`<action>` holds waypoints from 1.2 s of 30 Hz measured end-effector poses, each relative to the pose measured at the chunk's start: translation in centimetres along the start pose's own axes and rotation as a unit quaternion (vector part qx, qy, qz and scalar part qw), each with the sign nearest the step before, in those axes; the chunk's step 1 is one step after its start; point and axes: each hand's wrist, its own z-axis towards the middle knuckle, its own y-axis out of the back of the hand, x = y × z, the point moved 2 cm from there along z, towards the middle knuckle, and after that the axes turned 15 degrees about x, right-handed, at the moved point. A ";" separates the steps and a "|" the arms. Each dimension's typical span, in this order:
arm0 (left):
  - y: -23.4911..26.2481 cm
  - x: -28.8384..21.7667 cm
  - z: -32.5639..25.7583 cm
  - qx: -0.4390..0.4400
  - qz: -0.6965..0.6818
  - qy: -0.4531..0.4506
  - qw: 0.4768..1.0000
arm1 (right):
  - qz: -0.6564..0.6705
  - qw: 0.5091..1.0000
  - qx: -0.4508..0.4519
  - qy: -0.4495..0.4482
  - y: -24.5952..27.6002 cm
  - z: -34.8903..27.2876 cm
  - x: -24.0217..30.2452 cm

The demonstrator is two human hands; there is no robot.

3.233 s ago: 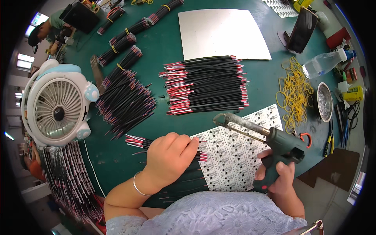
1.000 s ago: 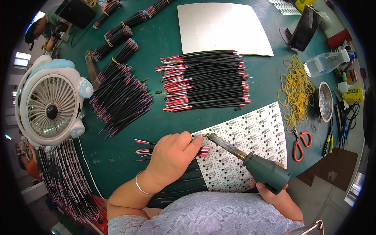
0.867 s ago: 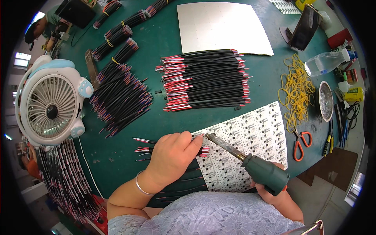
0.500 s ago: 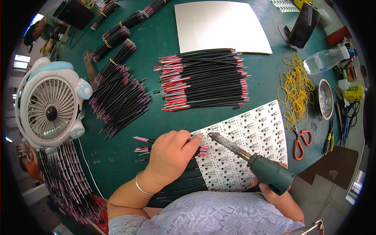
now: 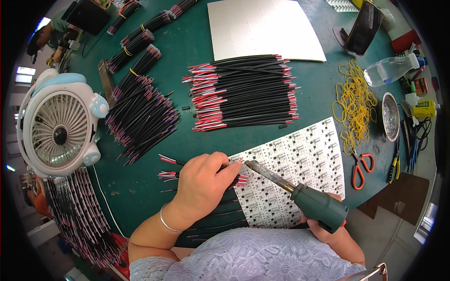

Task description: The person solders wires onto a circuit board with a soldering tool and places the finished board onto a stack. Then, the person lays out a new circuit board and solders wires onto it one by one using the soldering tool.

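My left hand, with a bangle at its wrist, is closed on several short black wires with red and white ends. Its thumb and forefinger pinch a wire end at the upper left edge of a white circuit board sheet covered with rows of small parts. My right hand grips a green soldering iron, its fingers mostly hidden under the handle. The dark metal tip points left, close to the pinched wire end; whether it touches cannot be told. More black wires run left from the sheet's lower left edge.
Beyond the sheet lies a pile of black wires; another pile is farther left. A white fan stands at the left. Yellow rubber bands, orange-handled scissors, a metal bowl and a bottle are at the right.
The soldering iron has shifted slightly left, bringing its tip closer to my left fingertips. My left hand keeps its pinch at the sheet's edge.
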 end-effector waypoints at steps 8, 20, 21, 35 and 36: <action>0.2 -0.4 0.0 0.011 0.028 -0.010 0.999 | 0.263 0.962 -0.062 -0.045 -0.2 -1.3 -0.1; 2.7 -2.7 -1.0 0.039 -0.033 0.018 0.999 | 0.404 0.901 -0.155 -0.020 0.0 -1.7 -0.8; 1.9 -2.6 -1.3 0.051 -0.002 0.011 0.999 | 0.400 0.908 -0.128 0.003 -0.1 -1.7 -1.0; -1.1 -2.3 -1.7 0.006 0.027 0.018 0.999 | 0.222 0.975 -0.025 -0.004 -0.6 -2.1 -1.1; -1.1 -2.3 -1.7 0.005 0.024 0.016 1.000 | 0.169 0.985 -0.017 0.020 -0.4 -1.8 -0.9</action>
